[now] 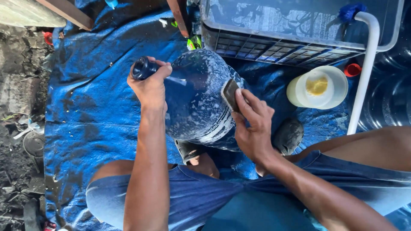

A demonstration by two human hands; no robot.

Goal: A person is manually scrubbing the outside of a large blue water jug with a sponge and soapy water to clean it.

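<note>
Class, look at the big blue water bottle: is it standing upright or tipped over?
Tipped over. The blue bottle lies sideways, neck pointing left in the left hand, while the right hand presses a sponge on its soapy side.

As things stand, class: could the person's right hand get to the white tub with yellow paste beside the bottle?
Probably yes. The right hand presses a scrub pad on the soapy blue bottle; the white tub sits open on the tarp on that side, with nothing between them.

Dark blue jug streaked with white suds; blue tarp; white tub
</note>
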